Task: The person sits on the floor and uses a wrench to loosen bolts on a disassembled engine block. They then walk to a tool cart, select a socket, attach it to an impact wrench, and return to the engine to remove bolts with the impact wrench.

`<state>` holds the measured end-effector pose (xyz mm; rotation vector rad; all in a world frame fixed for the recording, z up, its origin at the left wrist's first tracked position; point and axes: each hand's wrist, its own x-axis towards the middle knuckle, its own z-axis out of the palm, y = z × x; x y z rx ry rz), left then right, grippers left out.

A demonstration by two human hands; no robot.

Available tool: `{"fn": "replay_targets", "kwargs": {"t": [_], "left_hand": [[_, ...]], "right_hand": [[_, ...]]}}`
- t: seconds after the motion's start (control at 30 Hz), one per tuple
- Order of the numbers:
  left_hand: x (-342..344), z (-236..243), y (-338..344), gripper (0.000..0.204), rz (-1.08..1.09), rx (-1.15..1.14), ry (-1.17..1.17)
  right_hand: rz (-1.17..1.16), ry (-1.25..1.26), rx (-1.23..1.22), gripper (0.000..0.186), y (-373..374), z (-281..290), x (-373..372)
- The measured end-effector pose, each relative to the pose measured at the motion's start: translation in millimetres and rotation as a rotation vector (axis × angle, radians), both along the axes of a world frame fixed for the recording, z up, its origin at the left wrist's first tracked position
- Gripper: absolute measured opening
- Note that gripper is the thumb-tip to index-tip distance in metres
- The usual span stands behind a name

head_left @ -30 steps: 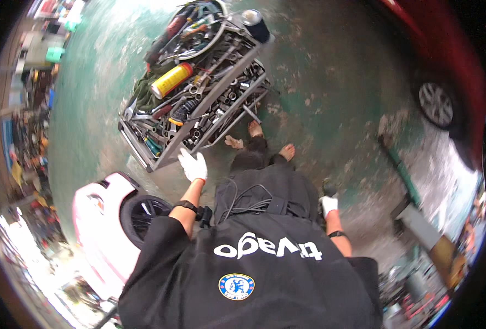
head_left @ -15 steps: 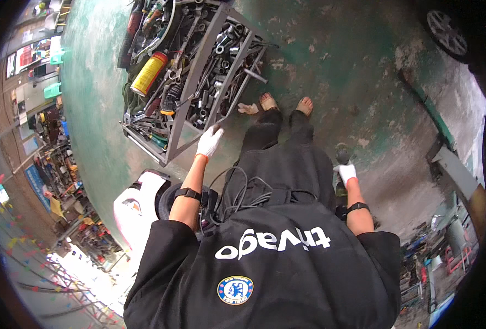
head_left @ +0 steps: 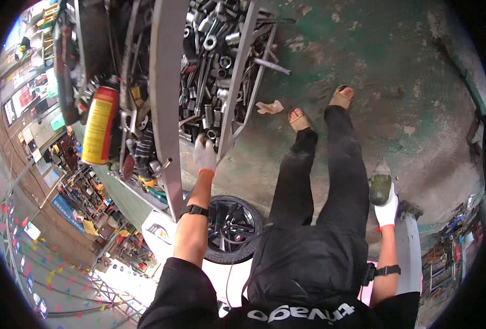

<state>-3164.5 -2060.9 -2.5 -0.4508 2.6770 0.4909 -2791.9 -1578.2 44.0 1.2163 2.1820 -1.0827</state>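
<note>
My left hand (head_left: 204, 156), in a white glove with dark fingertips, reaches to the near edge of a grey metal rack's tray full of sockets (head_left: 210, 43). Its fingers are stretched out, with nothing visible in them; whether they touch a socket I cannot tell. My right hand (head_left: 386, 211), also gloved in white, is closed around a grimy dark-green impact wrench (head_left: 381, 186) with a rounded body and a narrower front end. I hold it beside my right leg, clear of the floor. The glove and the tool's body hide its grip.
Left of the sockets, past a grey frame bar (head_left: 165, 93), lie a red-and-yellow spray can (head_left: 100, 125) and assorted tools. A metal bar (head_left: 273, 67) juts from the rack's right side. A wheel (head_left: 238, 227) lies near my left forearm. Crumpled paper (head_left: 270, 107) rests on the floor.
I have moved closer to the rack, which fills more of the view. My left hand has gone from beside the frame to the socket tray. The tool in my right hand now shows more fully.
</note>
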Motion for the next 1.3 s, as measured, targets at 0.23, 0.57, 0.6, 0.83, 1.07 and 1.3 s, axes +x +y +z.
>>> {"fn": "replay_targets", "kwargs": {"t": [0.23, 0.57, 0.6, 0.83, 1.07, 1.3], "left_hand": [[-49, -82, 26, 0.071, -0.016, 0.12, 0.14], [-71, -93, 21, 0.039, 0.025, 0.231, -0.008], [-67, -90, 22, 0.039, -0.11, 0.128, 0.07], [-41, -95, 54, 0.058, -0.119, 0.162, 0.326], [-18, -101, 122, 0.067, 0.13, 0.041, 0.436], [-16, -90, 136, 0.072, -0.127, -0.113, 0.299]], "right_hand": [[0.15, -0.315, 0.005, 0.065, -117, -27, 45], [0.452, -0.381, 0.261, 0.064, -168, -28, 4], [0.501, -0.352, 0.237, 0.063, -171, -31, -3], [0.655, -0.404, 0.098, 0.074, -172, -45, -35], [0.634, -0.399, 0.079, 0.075, -159, -50, -39], [0.506, -0.359, 0.104, 0.068, -144, -56, -23]]}}
